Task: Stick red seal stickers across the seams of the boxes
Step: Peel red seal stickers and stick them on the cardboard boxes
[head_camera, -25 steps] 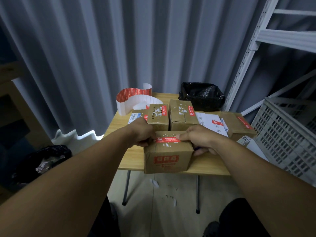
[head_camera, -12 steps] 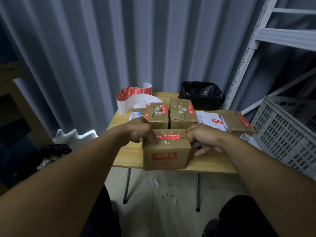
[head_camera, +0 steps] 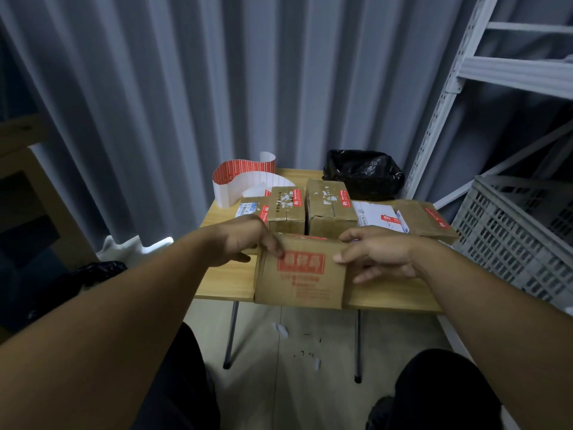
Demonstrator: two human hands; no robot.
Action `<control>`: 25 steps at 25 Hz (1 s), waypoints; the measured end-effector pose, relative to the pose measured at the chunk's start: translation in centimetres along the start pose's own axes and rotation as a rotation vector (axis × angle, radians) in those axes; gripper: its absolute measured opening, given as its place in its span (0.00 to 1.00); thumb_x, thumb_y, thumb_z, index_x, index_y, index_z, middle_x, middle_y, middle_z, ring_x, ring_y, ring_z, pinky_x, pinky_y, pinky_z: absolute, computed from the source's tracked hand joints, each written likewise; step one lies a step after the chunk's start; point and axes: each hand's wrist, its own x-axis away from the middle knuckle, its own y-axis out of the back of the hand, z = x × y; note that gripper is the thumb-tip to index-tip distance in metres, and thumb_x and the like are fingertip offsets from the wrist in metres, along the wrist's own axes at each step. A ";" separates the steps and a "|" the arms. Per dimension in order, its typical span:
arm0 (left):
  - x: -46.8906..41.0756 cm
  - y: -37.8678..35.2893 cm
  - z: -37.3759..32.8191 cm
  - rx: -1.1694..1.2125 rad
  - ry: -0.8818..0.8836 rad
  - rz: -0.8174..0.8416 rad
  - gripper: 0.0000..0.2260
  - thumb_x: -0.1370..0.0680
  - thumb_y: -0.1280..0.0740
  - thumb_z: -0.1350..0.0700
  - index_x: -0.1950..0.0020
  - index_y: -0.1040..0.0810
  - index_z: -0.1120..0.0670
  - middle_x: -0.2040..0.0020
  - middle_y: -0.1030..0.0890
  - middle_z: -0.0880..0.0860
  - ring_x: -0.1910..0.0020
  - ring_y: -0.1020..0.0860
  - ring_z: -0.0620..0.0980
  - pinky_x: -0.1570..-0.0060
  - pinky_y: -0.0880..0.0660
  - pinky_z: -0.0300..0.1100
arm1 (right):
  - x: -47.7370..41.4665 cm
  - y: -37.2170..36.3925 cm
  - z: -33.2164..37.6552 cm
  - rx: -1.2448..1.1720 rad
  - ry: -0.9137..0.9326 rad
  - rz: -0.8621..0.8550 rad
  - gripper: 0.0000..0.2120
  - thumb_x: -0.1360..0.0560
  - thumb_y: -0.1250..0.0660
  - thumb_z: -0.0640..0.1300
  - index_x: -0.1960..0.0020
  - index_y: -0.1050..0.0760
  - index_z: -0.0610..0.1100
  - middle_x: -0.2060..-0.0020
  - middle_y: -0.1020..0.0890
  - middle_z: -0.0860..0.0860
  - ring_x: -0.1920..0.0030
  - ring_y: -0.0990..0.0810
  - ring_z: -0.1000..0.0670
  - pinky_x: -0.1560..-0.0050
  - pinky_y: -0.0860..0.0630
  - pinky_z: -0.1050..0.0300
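The cardboard box [head_camera: 302,280] stands at the near edge of the table [head_camera: 223,283], its red-printed face tilted toward the person, both hands clamped on it: left hand [head_camera: 245,240] curled over the top-left corner, right hand [head_camera: 378,254] wrapping the right edge, thumb on the front. The strip of red seal stickers [head_camera: 242,175] curls at the far left

Five brown cardboard boxes [head_camera: 300,274] [head_camera: 286,209] [head_camera: 329,209] [head_camera: 249,209] [head_camera: 424,218] are counted, one white flat parcel [head_camera: 376,216], one curled strip of red seal stickers [head_camera: 242,173], and two black plastic bags [head_camera: 362,175] [head_camera: 83,274].
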 end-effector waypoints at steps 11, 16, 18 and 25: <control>-0.8 -1.0 0.7 0.184 0.158 -0.065 0.23 0.22 0.35 0.35 0.39 0.25 0.52 0.48 0.15 0.60 0.49 0.15 0.61 0.46 0.19 0.61 | 0.3 0.0 0.5 -0.083 -0.099 -0.097 0.28 0.21 0.34 0.60 0.31 0.29 0.42 0.42 0.19 0.32 0.47 0.16 0.35 0.52 0.16 0.40; -1.0 -0.8 0.7 0.258 0.239 -0.025 0.39 0.27 0.40 0.25 0.35 0.25 0.59 0.42 0.19 0.65 0.49 0.16 0.65 0.52 0.17 0.60 | -0.3 0.3 0.1 -0.129 -0.112 -0.146 0.36 0.24 0.33 0.65 0.26 0.33 0.43 0.35 0.24 0.33 0.42 0.19 0.32 0.48 0.17 0.39; -0.9 -0.8 0.7 0.293 0.251 -0.012 0.46 0.30 0.40 0.22 0.32 0.27 0.60 0.39 0.22 0.65 0.48 0.17 0.67 0.56 0.17 0.58 | -0.2 0.4 0.3 -0.133 -0.114 -0.146 0.39 0.26 0.35 0.69 0.26 0.33 0.44 0.33 0.25 0.35 0.40 0.20 0.34 0.49 0.17 0.40; -0.6 -1.3 0.1 0.254 0.268 -0.003 0.40 0.28 0.41 0.24 0.32 0.30 0.56 0.44 0.18 0.65 0.52 0.15 0.64 0.58 0.16 0.54 | -0.3 0.6 0.3 0.009 -0.116 -0.146 0.43 0.29 0.40 0.76 0.36 0.25 0.37 0.44 0.17 0.39 0.50 0.15 0.43 0.57 0.18 0.52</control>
